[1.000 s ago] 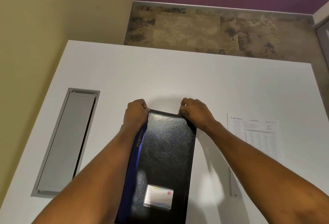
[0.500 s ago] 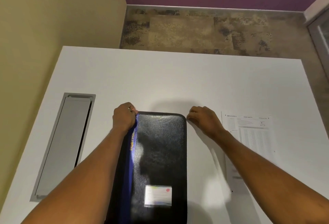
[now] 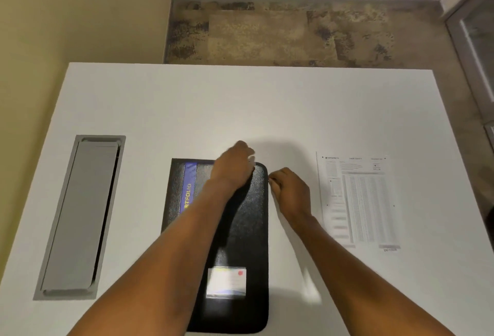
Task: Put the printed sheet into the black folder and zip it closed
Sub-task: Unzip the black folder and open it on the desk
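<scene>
The black folder (image 3: 248, 242) lies flat and closed on the white table (image 3: 240, 108), with a blue "PORTFOLIO" band (image 3: 188, 188) along its left side and a card label (image 3: 226, 281) near its near end. My left hand (image 3: 235, 167), blurred, sits curled over the folder's far right corner and grips it. My right hand (image 3: 290, 191) is right beside the folder's right edge near that corner, fingertips pinched together on what looks like the zip pull. The printed sheet (image 3: 361, 202) lies flat on the table to the right, apart from both hands.
A grey recessed cable tray (image 3: 80, 215) with a lid is set into the table at the left. The table's far edge meets a patterned floor (image 3: 280, 33). A yellow wall stands at the left and a door frame (image 3: 470, 41) at the right.
My left hand has moved from the folder's far left corner across to its far right corner. My right hand has come back against the folder's right edge. The folder now lies flat and straight.
</scene>
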A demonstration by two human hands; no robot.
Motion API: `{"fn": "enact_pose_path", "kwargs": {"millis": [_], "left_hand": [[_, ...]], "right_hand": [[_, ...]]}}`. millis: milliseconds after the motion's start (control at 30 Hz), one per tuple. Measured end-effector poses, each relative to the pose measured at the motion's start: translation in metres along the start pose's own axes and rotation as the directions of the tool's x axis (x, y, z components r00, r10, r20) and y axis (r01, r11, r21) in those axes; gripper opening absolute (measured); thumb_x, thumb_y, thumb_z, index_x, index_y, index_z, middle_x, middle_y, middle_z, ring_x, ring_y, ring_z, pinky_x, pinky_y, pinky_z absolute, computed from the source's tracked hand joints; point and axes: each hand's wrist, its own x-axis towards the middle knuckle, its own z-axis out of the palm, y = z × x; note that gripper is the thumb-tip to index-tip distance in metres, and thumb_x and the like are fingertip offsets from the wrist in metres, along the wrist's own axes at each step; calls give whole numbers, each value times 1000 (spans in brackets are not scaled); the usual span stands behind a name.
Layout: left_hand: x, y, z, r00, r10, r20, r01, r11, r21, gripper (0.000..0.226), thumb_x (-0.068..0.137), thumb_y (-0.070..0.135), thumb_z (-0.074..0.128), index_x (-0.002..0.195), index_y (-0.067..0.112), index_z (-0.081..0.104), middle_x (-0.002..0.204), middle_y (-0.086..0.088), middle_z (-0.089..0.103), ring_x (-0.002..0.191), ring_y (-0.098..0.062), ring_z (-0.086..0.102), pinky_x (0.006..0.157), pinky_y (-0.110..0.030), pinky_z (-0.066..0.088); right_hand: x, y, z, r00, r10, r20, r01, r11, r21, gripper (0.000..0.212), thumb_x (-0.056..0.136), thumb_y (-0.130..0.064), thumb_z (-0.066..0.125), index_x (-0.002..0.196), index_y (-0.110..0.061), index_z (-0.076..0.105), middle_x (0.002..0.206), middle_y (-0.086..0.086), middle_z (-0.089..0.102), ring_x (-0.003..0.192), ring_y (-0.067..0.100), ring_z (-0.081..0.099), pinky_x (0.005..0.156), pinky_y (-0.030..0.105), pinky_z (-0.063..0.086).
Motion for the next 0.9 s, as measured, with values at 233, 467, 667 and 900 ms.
{"fn": "enact_pose_path", "kwargs": {"millis": [233, 467, 667, 900], "left_hand": [[0, 31, 24, 997, -18, 74, 17, 1000, 12, 14, 99, 20, 61, 101, 11, 71, 112, -8, 61, 97, -32, 65, 78, -39, 51], [13, 31, 27, 998, -34, 51, 35, 999, -18, 16, 92, -2, 60, 87, 11, 67, 98, 0, 56, 64, 0, 50, 65, -27, 42], [21, 28, 25, 998, -50, 22, 51, 998, -38, 19, 94, -3, 57, 87, 13, 66, 98, 0, 57, 65, 3, 49, 68, -25, 39], [24, 24, 11, 998, -2, 62, 8, 997, -82, 14, 91, 12, 72, 85, 14, 59, 107, -12, 58, 91, -32, 63, 77, -34, 48]], "right_hand": [[-2, -6, 3, 996, 89, -10, -88, 994, 63, 15, 100, -26, 61, 105, -19, 74, 103, 1, 71, 84, 15, 64, 83, 31, 60], [-3, 6, 1, 999, -8, -45, 5, 998, -65, 12, 97, -18, 66, 98, -20, 78, 96, -1, 73, 80, 16, 63, 72, 37, 59], [-27, 14, 4, 999, -43, 4, 43, 995, -90, 14, 96, -20, 68, 106, -21, 78, 106, -2, 75, 89, 17, 66, 81, 24, 51], [-87, 17, 6, 1000, -18, 3, 18, 999, -44, 12, 94, -16, 71, 104, -16, 77, 105, 4, 75, 89, 23, 69, 82, 34, 58]]}}
